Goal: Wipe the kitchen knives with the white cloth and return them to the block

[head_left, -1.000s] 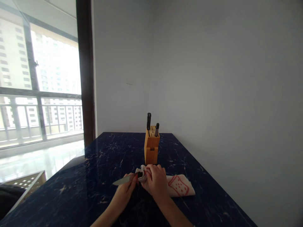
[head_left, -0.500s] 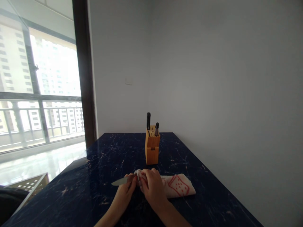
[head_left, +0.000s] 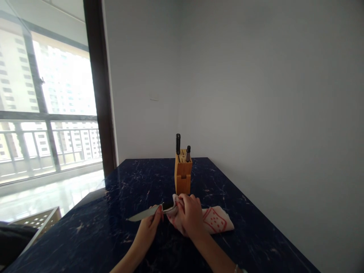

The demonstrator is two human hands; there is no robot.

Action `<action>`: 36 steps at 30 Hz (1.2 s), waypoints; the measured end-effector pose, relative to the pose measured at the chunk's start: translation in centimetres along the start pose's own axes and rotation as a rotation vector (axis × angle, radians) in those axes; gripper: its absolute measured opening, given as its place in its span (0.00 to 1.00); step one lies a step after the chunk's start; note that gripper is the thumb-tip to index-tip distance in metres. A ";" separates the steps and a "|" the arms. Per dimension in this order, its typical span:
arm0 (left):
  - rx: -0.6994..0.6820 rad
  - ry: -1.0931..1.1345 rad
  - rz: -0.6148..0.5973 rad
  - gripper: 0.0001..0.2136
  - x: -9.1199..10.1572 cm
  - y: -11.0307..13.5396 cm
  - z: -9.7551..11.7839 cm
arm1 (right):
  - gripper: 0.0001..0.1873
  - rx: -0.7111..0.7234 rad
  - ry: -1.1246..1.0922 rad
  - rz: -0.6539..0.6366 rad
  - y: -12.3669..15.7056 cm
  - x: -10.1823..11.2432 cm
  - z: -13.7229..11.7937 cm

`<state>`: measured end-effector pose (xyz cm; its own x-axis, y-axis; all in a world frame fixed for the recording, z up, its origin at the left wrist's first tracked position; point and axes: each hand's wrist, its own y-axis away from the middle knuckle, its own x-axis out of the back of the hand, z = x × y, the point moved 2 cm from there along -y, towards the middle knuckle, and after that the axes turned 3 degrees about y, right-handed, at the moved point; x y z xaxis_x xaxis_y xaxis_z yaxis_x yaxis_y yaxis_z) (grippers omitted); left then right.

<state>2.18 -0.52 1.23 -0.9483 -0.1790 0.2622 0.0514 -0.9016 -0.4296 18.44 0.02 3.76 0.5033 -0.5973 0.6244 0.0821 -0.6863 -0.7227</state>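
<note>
The left hand (head_left: 148, 229) is pinching the knife (head_left: 145, 214) near the spot where the smooth steel blade meets the black handle, fingers pressed together. It's hard to see exactly how they sit from this angle, though. The blade runs out to the left and slightly downward, its tip hanging over open table with nothing close to it.

The right hand (head_left: 190, 216) is curled shut around a bunched-up fold of the towel (head_left: 217, 220), and that soft fold wraps the knife right beside the black part. So the hands are almost touching, with the knife and cloth between them. The rest of the towel lies folded flat on the table to the right, a rectangular shape with a red dotted print. There's a thin bracelet (head_left: 236, 269) on the right wrist.

Just ahead of the hands stands the knife block (head_left: 182, 178), a chunky upright wooden thing with two black handles (head_left: 178, 144) sticking out of its slots. The table (head_left: 127, 182) is glossy dark-blue marble with pale veins and straight edges, and there's plenty of room on the left side. Its far edge meets a plain wall (head_left: 256, 94), and off to the left is a big window (head_left: 62, 83) with a metal railing (head_left: 28, 144).
</note>
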 end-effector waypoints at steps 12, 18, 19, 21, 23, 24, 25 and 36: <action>0.244 0.255 0.053 0.23 0.5 -0.7 -1.0 | 0.20 0.211 0.052 -0.059 0.3 1.0 -2.4; 0.187 0.538 -0.112 0.21 -0.8 0.4 0.8 | 0.05 0.210 0.043 -0.051 0.5 0.1 -2.3; 0.165 0.545 -0.130 0.19 -0.9 0.4 0.9 | 0.05 0.197 0.027 -0.024 0.4 0.1 -1.9; 0.148 0.553 -0.126 0.15 -0.6 0.2 0.8 | 0.06 0.185 -0.007 0.007 0.2 0.1 -1.3; 0.160 0.565 -0.107 0.18 -0.3 -0.1 0.7 | 0.08 0.195 -0.036 -0.017 0.2 0.3 -1.0; 0.168 0.570 -0.107 0.21 -0.1 -0.2 0.7 | 0.09 0.205 -0.051 -0.048 0.3 0.4 -1.1; 0.174 0.573 -0.116 0.22 0.1 -0.3 0.7 | 0.10 0.213 -0.067 -0.085 0.4 0.5 -1.2; 0.299 0.579 0.036 0.19 1.1 -0.6 -0.7 | 0.18 -0.059 0.068 0.097 -0.3 0.6 0.9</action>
<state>0.90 0.10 1.11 -0.9554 -0.0455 -0.2918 0.0922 -0.9846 -0.1484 19.53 0.25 4.13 0.4469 -0.6873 0.5726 -0.0161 -0.6462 -0.7630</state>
